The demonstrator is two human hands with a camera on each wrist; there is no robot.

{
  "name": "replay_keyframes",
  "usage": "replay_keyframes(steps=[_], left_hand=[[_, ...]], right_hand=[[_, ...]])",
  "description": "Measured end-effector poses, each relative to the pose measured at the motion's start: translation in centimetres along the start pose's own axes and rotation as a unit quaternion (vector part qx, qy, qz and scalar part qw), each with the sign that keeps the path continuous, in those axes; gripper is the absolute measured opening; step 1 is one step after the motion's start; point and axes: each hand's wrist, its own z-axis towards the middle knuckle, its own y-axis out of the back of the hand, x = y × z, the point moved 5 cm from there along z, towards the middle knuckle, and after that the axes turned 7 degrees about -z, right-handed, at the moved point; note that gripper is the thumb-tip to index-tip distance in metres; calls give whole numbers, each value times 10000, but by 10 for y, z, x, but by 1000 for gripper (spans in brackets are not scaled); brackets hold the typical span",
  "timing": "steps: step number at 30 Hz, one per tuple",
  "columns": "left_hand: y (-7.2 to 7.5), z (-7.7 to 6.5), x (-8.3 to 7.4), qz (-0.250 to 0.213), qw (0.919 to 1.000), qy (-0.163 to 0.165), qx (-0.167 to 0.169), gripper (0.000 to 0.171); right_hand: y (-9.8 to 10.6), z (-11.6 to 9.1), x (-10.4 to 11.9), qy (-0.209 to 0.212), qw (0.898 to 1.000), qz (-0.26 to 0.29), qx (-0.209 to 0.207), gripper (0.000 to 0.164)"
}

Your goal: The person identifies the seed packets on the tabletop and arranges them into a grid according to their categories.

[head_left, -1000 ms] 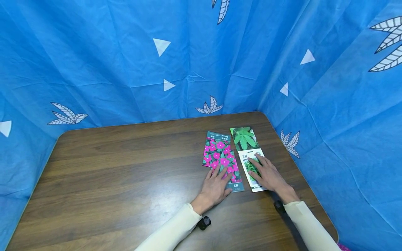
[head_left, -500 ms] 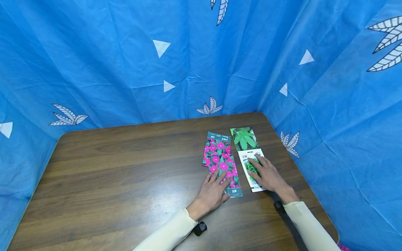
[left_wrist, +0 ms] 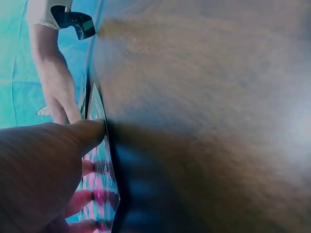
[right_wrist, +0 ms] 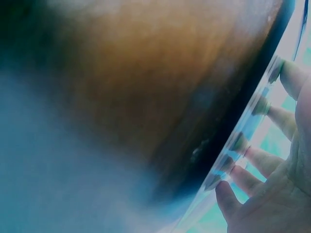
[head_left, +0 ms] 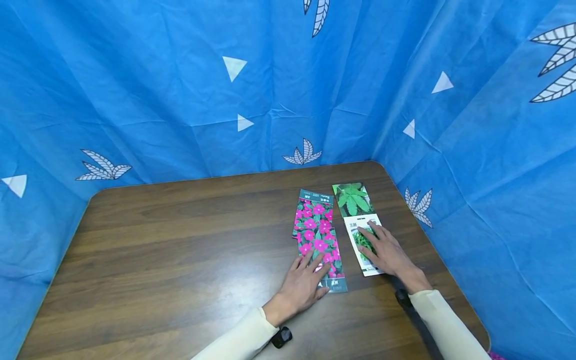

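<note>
Two flat packets printed with pink flowers, which look like seed packets, lie on the table in the head view. My left hand [head_left: 299, 287] rests with spread fingers on the lower part of the near pink-flower packet [head_left: 320, 242]. Its top edge overlaps the far pink-flower packet [head_left: 315, 210]. In the left wrist view the thumb and fingertips press the face of this packet [left_wrist: 108, 170]. My right hand [head_left: 391, 252] lies with fingers spread on a white packet [head_left: 355, 237] with a green plant picture. Beyond it is a green leaf-printed packet [head_left: 353, 199], partly covered by the white one.
The brown wooden table [head_left: 180, 250] stretches away to the left of the packets. A blue curtain [head_left: 180, 90] with white leaves and triangles hangs along its back and sides. A black wrist device [head_left: 281, 337] sits by the left sleeve.
My left hand has drawn toward me, sliding the near pink-flower packet down and uncovering more of the far one. The right hand and its packets stay put.
</note>
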Motion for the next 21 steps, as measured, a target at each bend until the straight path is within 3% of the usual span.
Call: replay_keyframes(steps=[15, 21], left_hand=[[-1, -20, 1, 178, 9997, -134, -59, 59], [0, -29, 1, 145, 9996, -191, 123, 59]], right_hand=[[1, 0, -1, -41, 9999, 60, 87, 61], [-1, 1, 0, -61, 9999, 42, 99, 60]])
